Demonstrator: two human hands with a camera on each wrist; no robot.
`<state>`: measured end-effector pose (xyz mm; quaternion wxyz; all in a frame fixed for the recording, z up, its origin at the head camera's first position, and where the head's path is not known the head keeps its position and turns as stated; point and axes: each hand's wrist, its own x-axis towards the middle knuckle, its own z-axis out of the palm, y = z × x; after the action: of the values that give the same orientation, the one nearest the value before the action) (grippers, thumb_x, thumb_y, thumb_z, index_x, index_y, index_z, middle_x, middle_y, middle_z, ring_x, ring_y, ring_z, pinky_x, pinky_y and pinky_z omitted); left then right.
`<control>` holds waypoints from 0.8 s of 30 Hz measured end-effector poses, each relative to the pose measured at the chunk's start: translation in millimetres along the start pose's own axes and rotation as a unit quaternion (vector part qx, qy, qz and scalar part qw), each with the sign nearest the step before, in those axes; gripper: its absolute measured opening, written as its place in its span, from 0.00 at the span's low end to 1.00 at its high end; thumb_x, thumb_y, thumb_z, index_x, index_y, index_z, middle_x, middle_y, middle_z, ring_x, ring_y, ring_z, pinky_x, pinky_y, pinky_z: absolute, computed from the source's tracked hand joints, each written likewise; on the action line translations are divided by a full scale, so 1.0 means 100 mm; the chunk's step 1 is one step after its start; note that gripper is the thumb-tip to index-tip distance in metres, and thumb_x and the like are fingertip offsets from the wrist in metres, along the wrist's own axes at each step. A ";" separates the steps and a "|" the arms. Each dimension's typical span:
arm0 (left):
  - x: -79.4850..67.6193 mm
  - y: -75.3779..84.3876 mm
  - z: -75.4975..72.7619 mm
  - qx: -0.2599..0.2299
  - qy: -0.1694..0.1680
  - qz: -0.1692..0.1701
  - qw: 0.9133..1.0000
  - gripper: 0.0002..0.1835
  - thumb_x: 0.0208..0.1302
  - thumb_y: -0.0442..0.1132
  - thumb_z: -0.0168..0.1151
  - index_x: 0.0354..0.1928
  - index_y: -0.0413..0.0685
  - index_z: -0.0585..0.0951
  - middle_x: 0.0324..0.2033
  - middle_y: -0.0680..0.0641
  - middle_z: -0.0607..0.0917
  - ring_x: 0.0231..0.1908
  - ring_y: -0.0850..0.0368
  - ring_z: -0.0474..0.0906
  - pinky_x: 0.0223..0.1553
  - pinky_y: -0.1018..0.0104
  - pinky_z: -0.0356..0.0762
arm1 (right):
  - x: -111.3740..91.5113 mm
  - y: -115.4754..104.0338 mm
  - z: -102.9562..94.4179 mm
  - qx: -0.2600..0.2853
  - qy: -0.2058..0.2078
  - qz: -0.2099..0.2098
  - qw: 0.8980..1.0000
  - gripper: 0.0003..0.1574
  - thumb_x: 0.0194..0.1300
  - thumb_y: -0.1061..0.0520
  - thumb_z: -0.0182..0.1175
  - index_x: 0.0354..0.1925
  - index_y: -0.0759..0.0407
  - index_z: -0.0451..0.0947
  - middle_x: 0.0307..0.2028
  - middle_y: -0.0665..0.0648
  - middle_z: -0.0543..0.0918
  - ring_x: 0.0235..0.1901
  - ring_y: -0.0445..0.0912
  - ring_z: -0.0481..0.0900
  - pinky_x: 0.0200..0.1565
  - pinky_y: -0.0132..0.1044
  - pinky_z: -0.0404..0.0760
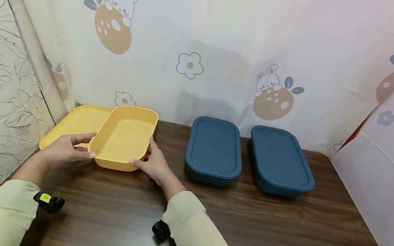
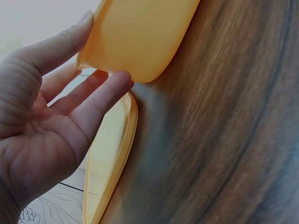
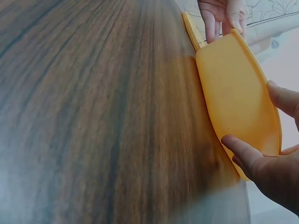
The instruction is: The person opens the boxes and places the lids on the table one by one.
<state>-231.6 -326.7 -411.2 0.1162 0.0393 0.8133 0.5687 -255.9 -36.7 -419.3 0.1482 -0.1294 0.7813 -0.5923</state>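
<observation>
In the left-centre of the head view, an open yellow box (image 1: 122, 138) was held at its two near corners by a pair of bare hands. Its near left corner was gripped between the thumb and fingers of the left hand (image 1: 67, 148); its right side, toward the near corner, was grasped in the same way by the right hand (image 1: 155, 165). Whether its base was fully set down could not be told. At its left, partly hidden behind it, a yellow lid (image 1: 76, 121) was seen lying flat. Right of centre, two covered dark blue boxes were placed beside each other: the left blue box (image 1: 215, 148), and the right blue box (image 1: 282, 158), turned at a slight slant. All were borne by a dark wooden table (image 1: 279, 238). In the lower left and lower centre, the forearms were covered by pale sleeves (image 1: 5, 212), with a small black device worn at each wrist. The top of the frame was filled by a pale curtain (image 1: 230, 23), printed with rabbits and flowers.
</observation>
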 end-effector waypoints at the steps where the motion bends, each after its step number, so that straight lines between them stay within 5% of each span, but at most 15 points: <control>1: 0.00 0.00 -0.01 -0.001 0.000 -0.001 1.000 0.46 0.60 0.36 0.70 0.74 0.37 0.54 0.69 0.27 0.57 0.45 0.70 0.78 0.45 0.71 0.79 | 0.01 0.00 0.01 0.001 0.000 0.000 1.000 0.64 0.58 0.59 0.71 0.78 0.54 0.39 0.73 0.59 0.57 0.66 0.54 0.65 0.57 0.39 0.75; 9: 0.02 0.04 -0.06 -0.007 -0.004 -0.018 1.000 0.47 0.60 0.36 0.70 0.75 0.39 0.52 0.71 0.31 0.56 0.44 0.70 0.79 0.46 0.70 0.79 | 0.04 -0.04 0.05 0.018 0.000 -0.005 1.000 0.62 0.60 0.61 0.69 0.77 0.56 0.38 0.75 0.57 0.51 0.69 0.52 0.60 0.64 0.46 0.67; 24: 0.07 0.04 -0.14 -0.018 -0.009 -0.039 0.999 0.48 0.60 0.35 0.70 0.76 0.41 0.50 0.71 0.28 0.52 0.44 0.69 0.78 0.49 0.64 0.79 | 0.13 -0.08 0.11 -0.002 0.007 0.010 1.000 0.62 0.61 0.59 0.69 0.77 0.56 0.38 0.74 0.57 0.53 0.70 0.51 0.58 0.64 0.41 0.67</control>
<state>-242.2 -336.9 -403.6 0.1464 0.0101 0.8030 0.5776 -263.5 -53.9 -415.3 0.1478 -0.1176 0.7847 -0.5903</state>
